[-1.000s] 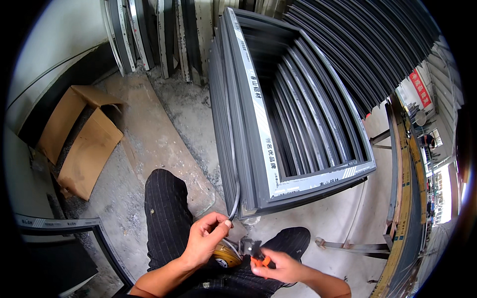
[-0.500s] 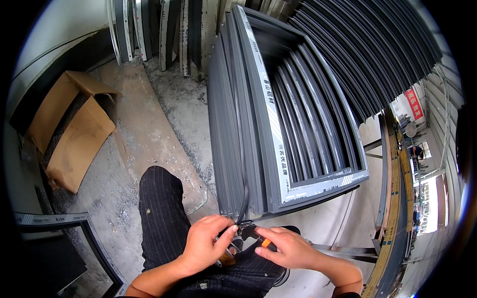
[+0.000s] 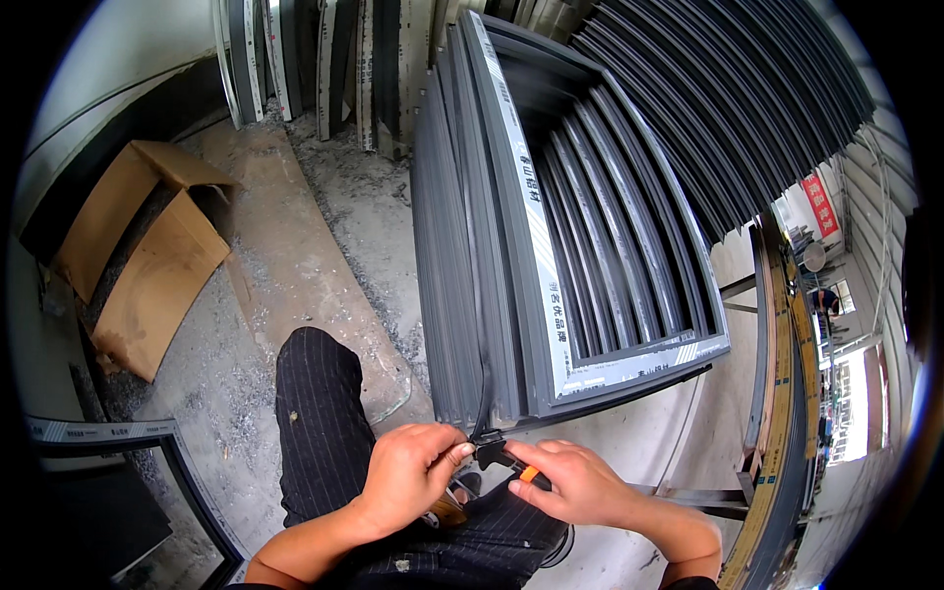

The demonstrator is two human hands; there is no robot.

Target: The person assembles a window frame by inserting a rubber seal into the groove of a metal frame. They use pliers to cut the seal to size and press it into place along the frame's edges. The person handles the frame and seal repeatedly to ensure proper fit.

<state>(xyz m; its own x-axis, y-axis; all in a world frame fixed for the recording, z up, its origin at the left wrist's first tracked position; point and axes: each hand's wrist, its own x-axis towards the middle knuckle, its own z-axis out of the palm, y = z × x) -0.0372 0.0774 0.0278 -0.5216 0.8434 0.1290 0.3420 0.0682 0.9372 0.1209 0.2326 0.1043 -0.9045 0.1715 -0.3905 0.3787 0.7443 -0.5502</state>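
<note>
My left hand is closed, thumb against forefinger, on the lower end of a thin black rubber strip. The strip hangs down the side of a stack of grey metal window frames. In my right hand is a pair of black cutters with orange on the handle. Their dark head meets the strip right beside my left fingertips. Whether the jaws are closed on the strip is too small to tell. Both hands are above my lap, just below the stack's near bottom corner.
An open cardboard box lies on the debris-strewn floor at left. Another dark frame stands at lower left. Long dark profiles are stacked at far right, and upright profiles lean at the back. A person is far off at right.
My right hand and the cutters have shifted slightly right, and more of the cutters' dark head shows. My left hand stays nearly in place on the strip.
</note>
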